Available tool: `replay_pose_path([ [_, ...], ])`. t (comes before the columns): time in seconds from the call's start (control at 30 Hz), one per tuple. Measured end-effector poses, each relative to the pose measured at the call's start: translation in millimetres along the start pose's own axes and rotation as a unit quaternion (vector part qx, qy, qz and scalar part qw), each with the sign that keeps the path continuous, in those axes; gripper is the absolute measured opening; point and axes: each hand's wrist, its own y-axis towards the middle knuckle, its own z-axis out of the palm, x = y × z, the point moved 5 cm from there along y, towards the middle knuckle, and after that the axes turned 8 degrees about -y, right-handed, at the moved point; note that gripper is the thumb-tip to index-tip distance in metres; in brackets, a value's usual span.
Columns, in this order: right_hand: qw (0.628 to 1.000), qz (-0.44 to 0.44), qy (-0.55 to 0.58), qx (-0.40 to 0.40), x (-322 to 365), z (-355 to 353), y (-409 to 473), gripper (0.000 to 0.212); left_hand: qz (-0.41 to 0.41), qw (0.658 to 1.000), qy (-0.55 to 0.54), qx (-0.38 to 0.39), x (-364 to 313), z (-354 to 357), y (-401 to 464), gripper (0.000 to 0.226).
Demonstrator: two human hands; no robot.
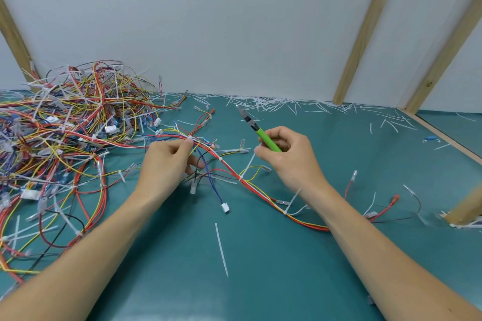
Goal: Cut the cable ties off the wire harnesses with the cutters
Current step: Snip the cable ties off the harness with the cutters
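A wire harness [232, 171] of red, yellow, white and blue wires runs diagonally across the green mat, bound by white cable ties [221, 159]. My left hand [167, 161] pinches the harness near its upper end, by a white tie at my fingertips. My right hand [285, 157] grips the green-handled cutters [257, 130], whose jaws point up and to the left, above the mat and clear of the wires. One of that hand's fingertips touches a tie tail [249, 165] that stands up from the harness.
A big tangled heap of harnesses [60, 133] fills the left side. Cut tie pieces [281, 104] litter the back edge by the white wall. A loose tie strip [221, 249] lies near me. Wooden posts [362, 34] stand at right, and a wooden block [467, 208] at the right edge.
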Motion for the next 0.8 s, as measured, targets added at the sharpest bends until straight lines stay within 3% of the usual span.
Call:
replay_pose_path([
  [0.17,0.999,-0.028,-0.037,-0.012,0,2,-1,0.019,0.075,0.984,0.144,-0.078,-16,-15,-6,0.033],
  [0.3,0.997,-0.066,-0.034,-0.007,6,1,-2,0.019,0.16,0.967,0.142,-0.139,-29,-20,-11,0.033],
  [0.37,0.996,-0.084,-0.018,-0.007,10,0,-4,0.02,0.25,0.957,0.093,-0.116,-42,-14,-21,0.03],
  [0.5,0.994,-0.112,0.005,-0.02,17,-1,-7,0.02,0.375,0.917,0.126,-0.046,-62,13,-45,0.014],
  [0.63,0.991,-0.119,0.039,-0.045,20,-4,-7,0.019,0.212,0.959,0.016,0.19,-40,45,-48,0.022],
  [0.7,0.99,-0.119,0.055,-0.055,21,-6,-8,0.02,0.142,0.964,0.0,0.225,-26,55,-48,0.018],
  [0.8,0.987,-0.124,0.074,-0.065,23,-8,-9,0.021,0.059,0.975,-0.028,0.212,-15,56,-41,0.014],
])
